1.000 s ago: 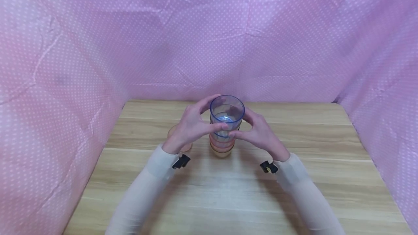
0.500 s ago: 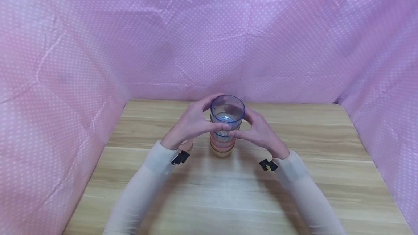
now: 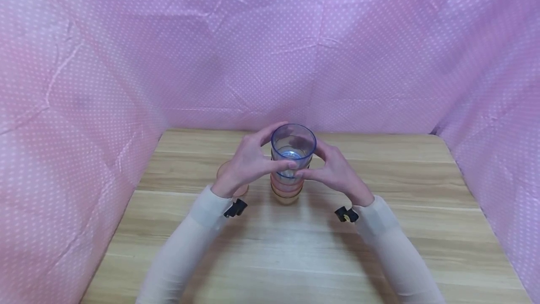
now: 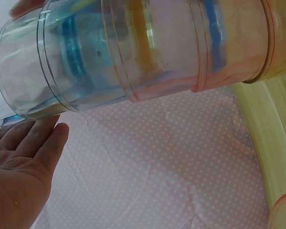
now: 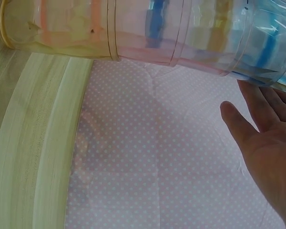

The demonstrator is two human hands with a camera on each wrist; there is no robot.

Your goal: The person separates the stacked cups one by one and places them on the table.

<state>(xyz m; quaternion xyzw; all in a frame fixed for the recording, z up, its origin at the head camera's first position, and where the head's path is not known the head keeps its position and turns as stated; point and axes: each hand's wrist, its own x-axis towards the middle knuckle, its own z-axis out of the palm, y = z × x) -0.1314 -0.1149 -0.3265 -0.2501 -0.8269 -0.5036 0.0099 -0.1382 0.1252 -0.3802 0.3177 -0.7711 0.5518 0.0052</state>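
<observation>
A tall stack of clear tinted cups stands upright on the table. A blue-rimmed cup (image 3: pixel 294 140) is at its top, pinkish ones lie below, and a yellowish cup (image 3: pixel 287 197) is at the bottom. My left hand (image 3: pixel 251 158) holds the top cup from the left, its thumb across the near side. From the right, my right hand (image 3: pixel 335 168) holds the same cup, the two thumbs almost meeting in front. The far fingers are partly hidden behind the cup. Both wrist views show the stacked cups (image 4: pixel 157 47) from the side, with nested bands of colour.
A single pinkish-orange cup (image 3: pixel 242 190) stands left of the stack, mostly hidden behind my left wrist. The wooden table (image 3: pixel 379 257) ends at the back against a pink dotted cloth (image 3: pixel 270 60), which also rises on both sides.
My left wrist shifts slightly, covering then uncovering part of the lone cup. Both hands stay on the top cup, and the stack holds its place.
</observation>
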